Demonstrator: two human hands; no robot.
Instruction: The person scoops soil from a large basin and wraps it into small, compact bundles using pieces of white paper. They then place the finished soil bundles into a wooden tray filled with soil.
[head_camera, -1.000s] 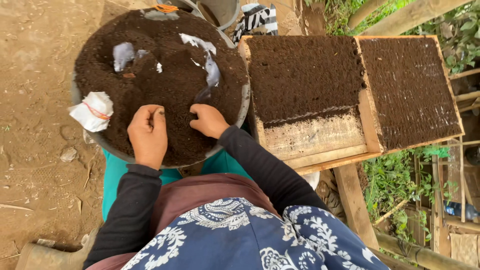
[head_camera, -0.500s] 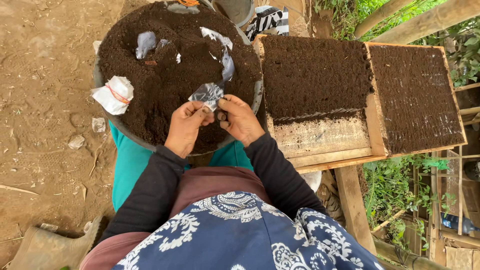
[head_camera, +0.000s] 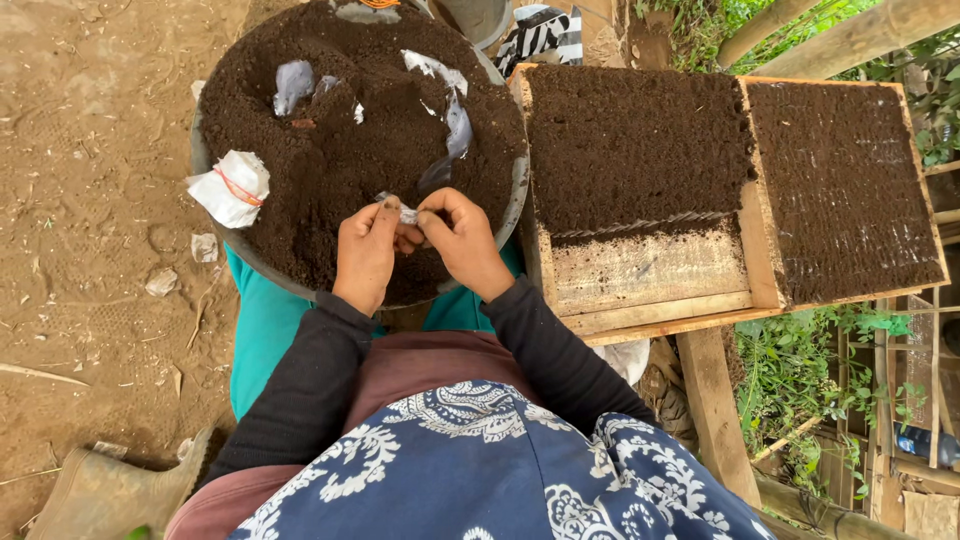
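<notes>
Both hands meet over the near edge of the big round basin (head_camera: 215, 240) of dark soil, and pinched between them is a small, thin plastic bag (head_camera: 403, 211), hardly visible past the fingers. The left hand (head_camera: 366, 252) has thumb and forefinger closed on one edge of it, knuckles up, wrist bent back toward the body; the right hand (head_camera: 465, 240) is clamped on the other edge, fingers curled and the thumb tucked in close. To open such a flimsy little bag well, I'd judge it wants a gentle rub of the two layers between the fingertips instead of a pull, keeping it low over the soil so anything spilled falls back in. More scraps of the same plastic lie on the soil further off, a bound white bundle (head_camera: 232, 187) sits on the basin's left rim, and the wooden tray (head_camera: 650, 275) of packed soil stands just to the right
</notes>
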